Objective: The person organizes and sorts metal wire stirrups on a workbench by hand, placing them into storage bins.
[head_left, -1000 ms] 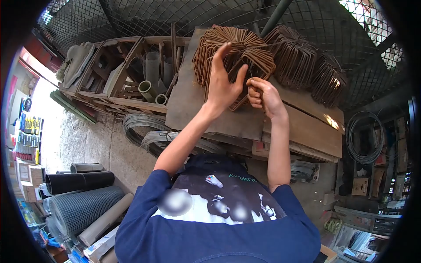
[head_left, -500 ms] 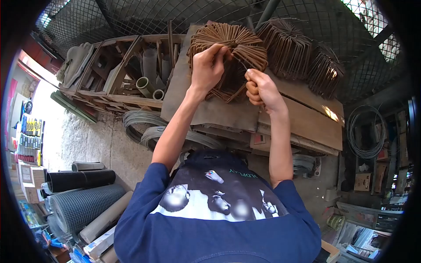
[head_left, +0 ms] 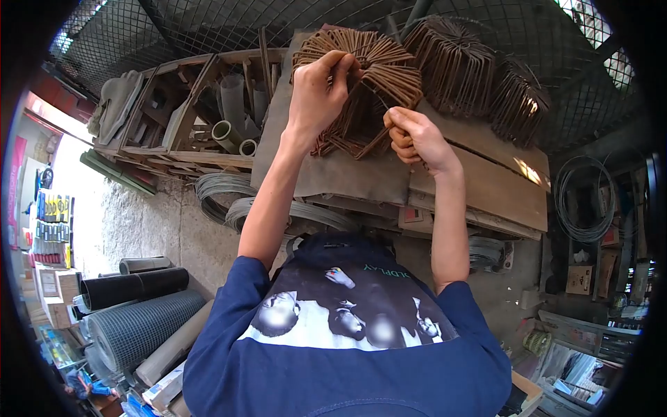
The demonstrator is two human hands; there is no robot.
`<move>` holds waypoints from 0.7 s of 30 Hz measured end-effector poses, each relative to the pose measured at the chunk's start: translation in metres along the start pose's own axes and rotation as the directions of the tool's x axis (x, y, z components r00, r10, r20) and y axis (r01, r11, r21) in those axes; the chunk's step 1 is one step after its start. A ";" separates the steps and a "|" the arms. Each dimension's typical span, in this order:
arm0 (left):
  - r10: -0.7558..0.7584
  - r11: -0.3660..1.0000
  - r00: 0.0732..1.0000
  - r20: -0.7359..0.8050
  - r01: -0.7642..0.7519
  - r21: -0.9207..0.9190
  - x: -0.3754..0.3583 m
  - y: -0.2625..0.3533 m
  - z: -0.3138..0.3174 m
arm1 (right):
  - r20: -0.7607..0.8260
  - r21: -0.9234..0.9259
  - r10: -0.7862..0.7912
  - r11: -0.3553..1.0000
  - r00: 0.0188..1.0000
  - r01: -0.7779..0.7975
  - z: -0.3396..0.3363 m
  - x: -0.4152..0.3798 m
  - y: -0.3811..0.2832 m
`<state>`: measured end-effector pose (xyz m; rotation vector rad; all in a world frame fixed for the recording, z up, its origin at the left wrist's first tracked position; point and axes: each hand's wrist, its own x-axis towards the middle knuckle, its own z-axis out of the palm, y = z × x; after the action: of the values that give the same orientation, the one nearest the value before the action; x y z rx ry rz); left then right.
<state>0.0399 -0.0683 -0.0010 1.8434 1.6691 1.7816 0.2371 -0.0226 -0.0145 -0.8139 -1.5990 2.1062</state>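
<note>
A bundle of rusty bent steel rods, like rebar stirrups (head_left: 389,66), stands fanned out on the board-topped bench. My left hand (head_left: 319,90) is closed in a pinch at the bundle's upper middle; its fingertips touch the rods, and what they grip is hidden. Just right of and below the bundle, my right hand (head_left: 420,141) is curled into a fist with the thumb pressed on the forefinger. A thin dark wire (head_left: 376,94) seems to run from the bundle's middle to this pinch. Two similar bundles, one larger (head_left: 451,66) and one smaller (head_left: 517,104), stand to the right.
Wooden bins (head_left: 187,156) with pipes and scraps adjoin the bench (head_left: 347,177) on the left. Coils of grey wire (head_left: 226,191) lie below its edge. Rolls of wire mesh (head_left: 146,326) rest at lower left. Wire-mesh fencing (head_left: 278,24) closes off the back.
The view has shifted slightly. My left hand sits a little higher and further left, and the gap between my hands has widened slightly. Both hands remain closed.
</note>
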 end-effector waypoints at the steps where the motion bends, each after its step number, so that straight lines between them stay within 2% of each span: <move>1: 0.000 1.000 1.000 -0.001 0.000 0.003 0.002 -0.003 0.000 | -0.002 -0.012 0.021 1.000 1.000 -0.021 0.002 -0.002 -0.003; 4: 0.063 0.998 0.998 0.008 -0.063 -0.008 0.008 -0.006 -0.001 | -0.005 -0.039 0.030 0.999 1.000 -0.030 0.006 0.002 -0.002; 6: 0.203 0.973 0.977 0.064 -0.208 0.098 0.011 -0.002 -0.003 | -0.011 -0.053 0.025 0.998 1.000 -0.025 0.012 0.002 -0.003; 9: 0.284 0.953 0.956 0.071 -0.290 0.083 0.009 -0.005 -0.005 | -0.034 -0.063 0.000 0.998 0.999 -0.002 0.024 0.002 -0.010; 10: 0.286 0.953 0.956 0.069 -0.291 0.085 0.004 -0.004 -0.007 | -0.043 -0.052 -0.006 0.999 0.999 0.004 0.025 0.002 -0.010; 12: 0.136 0.989 0.985 -0.110 -0.142 -0.047 -0.016 -0.002 -0.008 | -0.055 -0.041 -0.016 0.999 0.998 0.014 0.027 0.002 -0.010; 14: 0.169 0.986 0.983 -0.071 -0.168 0.023 -0.038 -0.019 -0.001 | -0.045 -0.031 -0.017 0.999 0.999 0.016 0.030 0.001 -0.010; 16: 0.253 0.956 0.964 0.082 -0.262 0.134 -0.052 -0.017 0.015 | -0.059 -0.048 -0.033 0.998 0.998 0.030 0.037 0.003 -0.009; 18: 0.304 0.939 0.949 0.083 -0.313 0.144 -0.051 -0.017 0.030 | -0.066 -0.078 -0.043 0.996 0.997 0.038 0.040 0.003 -0.007; 19: 0.377 0.909 0.921 0.097 -0.388 0.149 -0.047 -0.020 0.034 | -0.096 -0.119 -0.057 0.992 0.994 0.046 0.041 0.003 -0.006; 21: 0.402 0.902 0.910 0.100 -0.413 0.128 -0.040 -0.029 0.038 | -0.122 -0.165 -0.077 0.985 0.989 0.057 0.037 0.004 -0.009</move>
<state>0.0618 -0.0629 -0.0595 2.4436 1.5064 1.7349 0.2094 -0.0452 0.0007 -0.9147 -1.7192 1.8569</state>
